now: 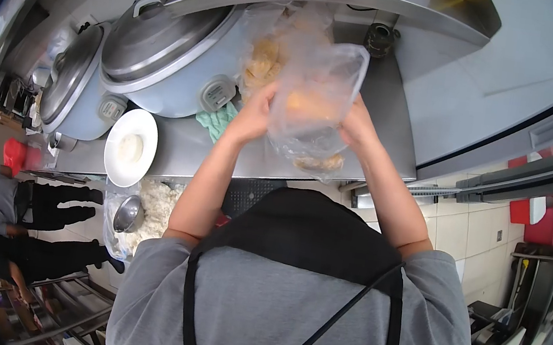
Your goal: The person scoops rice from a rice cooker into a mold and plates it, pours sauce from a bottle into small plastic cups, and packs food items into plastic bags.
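A clear plastic bag with yellowish-orange pieces in it is held between my two hands above the steel counter. My left hand is closed on the bag's left side, and my right hand grips its right side, with the fingertips partly behind the plastic. Light brown food shows at the bag's lower end, near the counter's front edge. Just behind and left of the bag, more plastic bags with round yellowish pieces lie on the counter.
Two large lidded rice cookers stand at the left. Before them are a white plate with a pale lump and a green cloth. Rice with a metal bowl is lower left. Two people stand beyond.
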Demonstrator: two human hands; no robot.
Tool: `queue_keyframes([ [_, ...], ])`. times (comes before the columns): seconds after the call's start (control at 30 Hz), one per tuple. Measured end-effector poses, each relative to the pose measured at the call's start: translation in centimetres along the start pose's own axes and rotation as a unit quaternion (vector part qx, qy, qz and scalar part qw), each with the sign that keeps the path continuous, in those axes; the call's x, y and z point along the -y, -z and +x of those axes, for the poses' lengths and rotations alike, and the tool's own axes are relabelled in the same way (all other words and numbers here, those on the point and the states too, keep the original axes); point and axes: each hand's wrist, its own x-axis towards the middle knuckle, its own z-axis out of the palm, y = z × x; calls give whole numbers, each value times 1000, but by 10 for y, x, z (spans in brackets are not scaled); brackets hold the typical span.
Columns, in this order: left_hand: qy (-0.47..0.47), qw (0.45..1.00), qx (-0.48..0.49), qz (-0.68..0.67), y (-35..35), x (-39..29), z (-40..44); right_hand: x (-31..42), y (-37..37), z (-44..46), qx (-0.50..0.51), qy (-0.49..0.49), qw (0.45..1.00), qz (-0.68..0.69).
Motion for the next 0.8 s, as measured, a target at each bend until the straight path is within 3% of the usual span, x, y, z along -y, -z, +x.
queue_keyframes([
  [0.03,1,1000,2,0,4,1,-3,2,-4,-2,-25,10,999,42],
  [0.1,163,963,61,-203,9,3,-7,-8,7,9,26,67,997,-23],
  [0.13,164,963,60,-204,12,6,-8,-11,12,12,79,123,985,-90],
  [0.17,226,959,61,-159,14,10,-6,-15,14,13,79,121,985,-90],
  [0.2,285,950,62,-113,14,15,-5,-15,13,12,61,176,960,-208],
  [0.23,286,950,61,-114,12,23,-6,-13,10,12,43,228,918,-323],
  [0.27,257,938,4,-231,7,34,-8,-9,8,9,43,227,918,-322],
  [0.3,223,910,-53,-345,4,39,-8,5,2,2,45,308,844,-437],
  [0.33,223,910,-54,-345,4,34,-7,13,-2,-2,47,381,749,-541],
  [0.43,282,868,-103,-395,6,17,-6,13,-4,-9,28,328,704,-629],
  [0.47,293,877,-65,-375,7,16,-6,12,-3,-10,27,327,705,-629],
  [0.53,303,884,-25,-355,9,15,-7,10,0,-7,29,85,905,-416],
  [0.57,266,912,29,-311,11,13,-7,8,4,-4,26,86,905,-415],
  [0.63,229,932,85,-267,10,11,-6,1,14,2,39,-9,987,-157],
  [0.77,250,940,79,-218,6,9,2,-4,21,6,30,-42,988,-148],
  [0.8,250,944,67,-203,4,10,5,-3,19,6,14,50,953,-297],
])
